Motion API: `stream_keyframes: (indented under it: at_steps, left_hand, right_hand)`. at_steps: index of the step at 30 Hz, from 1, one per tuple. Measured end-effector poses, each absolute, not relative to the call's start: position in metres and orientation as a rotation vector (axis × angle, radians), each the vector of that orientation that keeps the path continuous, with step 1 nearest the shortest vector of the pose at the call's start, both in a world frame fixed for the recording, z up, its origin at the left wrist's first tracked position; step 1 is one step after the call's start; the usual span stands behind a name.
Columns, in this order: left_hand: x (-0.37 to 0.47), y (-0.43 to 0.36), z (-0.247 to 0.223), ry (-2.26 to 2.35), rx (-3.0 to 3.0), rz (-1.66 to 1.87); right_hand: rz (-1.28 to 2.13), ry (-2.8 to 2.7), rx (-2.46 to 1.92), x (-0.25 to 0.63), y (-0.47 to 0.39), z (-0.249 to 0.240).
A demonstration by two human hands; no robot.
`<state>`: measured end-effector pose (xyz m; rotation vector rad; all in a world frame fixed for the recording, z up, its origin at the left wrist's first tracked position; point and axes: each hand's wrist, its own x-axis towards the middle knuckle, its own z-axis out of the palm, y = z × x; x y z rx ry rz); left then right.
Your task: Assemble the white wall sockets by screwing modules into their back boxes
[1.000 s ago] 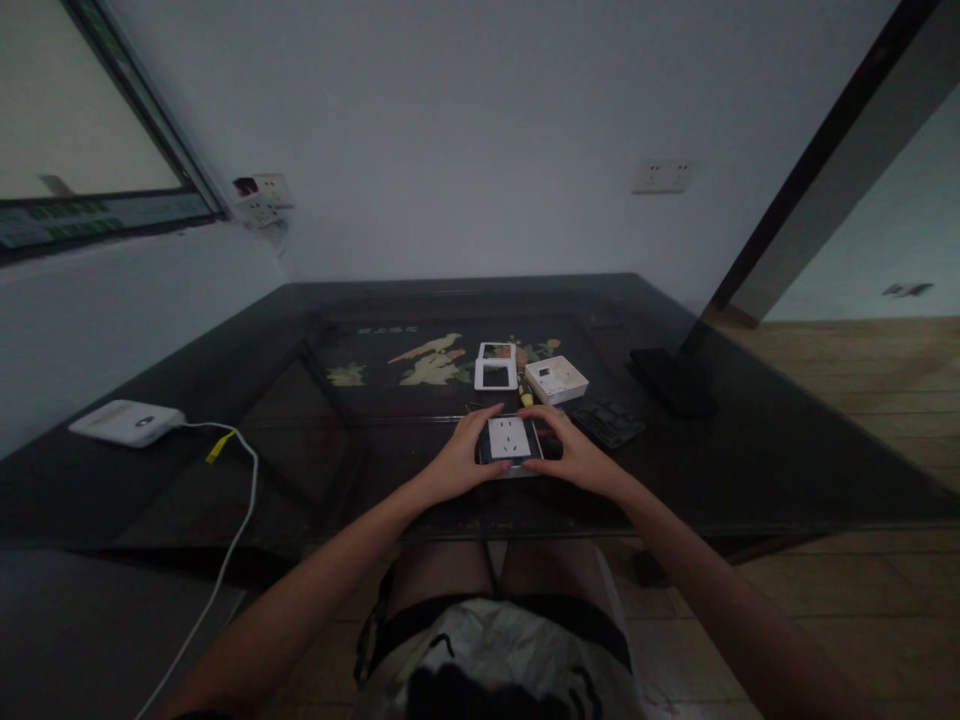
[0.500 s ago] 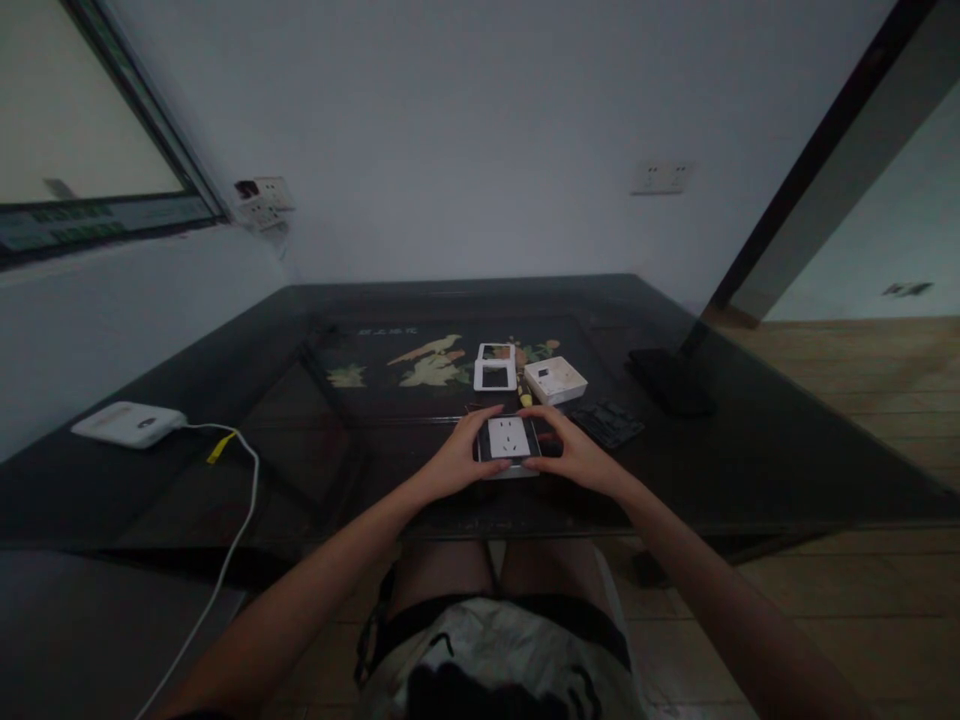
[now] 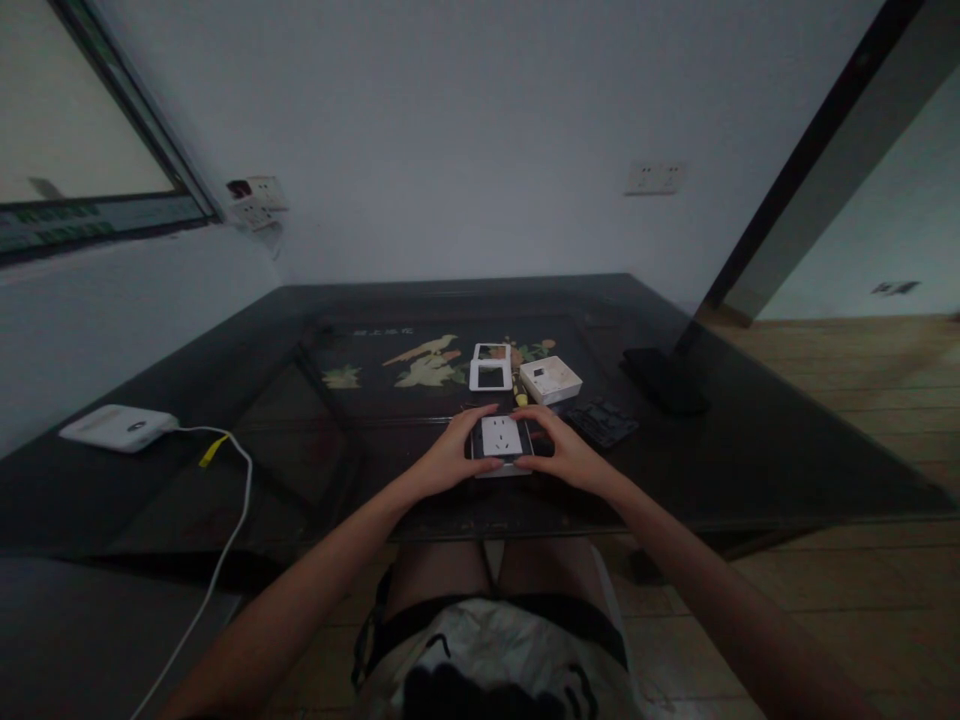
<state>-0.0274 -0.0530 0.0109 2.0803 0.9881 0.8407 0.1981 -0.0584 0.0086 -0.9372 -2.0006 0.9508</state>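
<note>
A wall socket (image 3: pixel 501 437) with a white face and a dark surround rests on a white base near the table's front edge. My left hand (image 3: pixel 457 448) grips its left side, thumb at the near edge and fingers at the far edge. On the opposite side my right hand (image 3: pixel 564 450) holds it in the same way. Just beyond my fingers are a white mounting box (image 3: pixel 551 380), a yellow-and-black tool (image 3: pixel 520 395), probably a screwdriver, and two white square frames (image 3: pixel 491 376) that overlap.
Right of my hands lies a flat black panel (image 3: pixel 604 422), with a black object (image 3: pixel 665 380) farther right. A white device (image 3: pixel 118 427) with a white cable (image 3: pixel 244 500) sits at the table's left. The dark glossy table (image 3: pixel 360 300) meets the wall behind.
Both hands keep the same grip on the wall socket. The whole view has shifted slightly, so things appear a little farther left.
</note>
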Motion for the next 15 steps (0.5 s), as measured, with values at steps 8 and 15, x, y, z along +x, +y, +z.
stream_keyframes:
  at_steps: [8, 15]
  left_hand:
    - [-0.045, -0.033, 0.021, 1.128, 2.083, 1.058]
    - [-0.056, 0.020, 0.027, 1.304, 2.092, 1.019]
  right_hand:
    - [0.818, -1.936, -0.995, 0.208, -0.046, 0.022]
    - [0.382, -2.019, -1.235, 0.188, 0.011, 0.048]
